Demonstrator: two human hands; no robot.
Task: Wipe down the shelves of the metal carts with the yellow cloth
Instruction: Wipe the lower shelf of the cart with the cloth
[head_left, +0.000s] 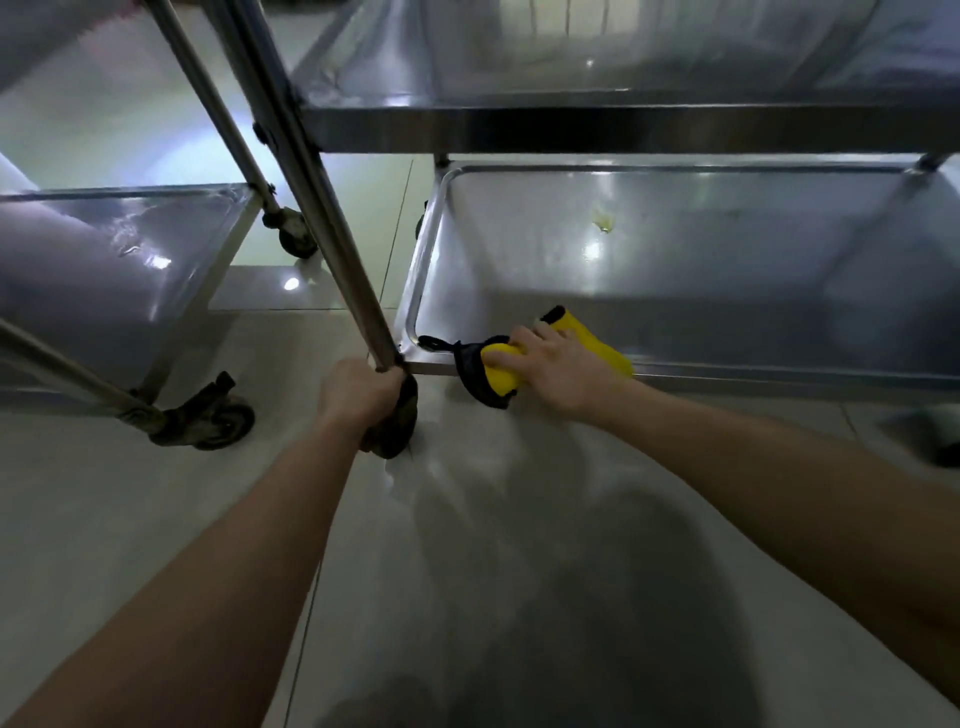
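Observation:
A metal cart stands in front of me with a bottom shelf and a middle shelf above it. My right hand presses a yellow cloth with a black edge onto the front left rim of the bottom shelf. Part of the cloth hangs over the rim. My left hand is closed around the foot of the cart's front left leg, just above a caster. A small yellowish spot lies farther back on the bottom shelf.
A second metal cart stands at the left, with casters on the glossy tiled floor. Its slanted legs cross the left of the view. Another caster shows at the right edge.

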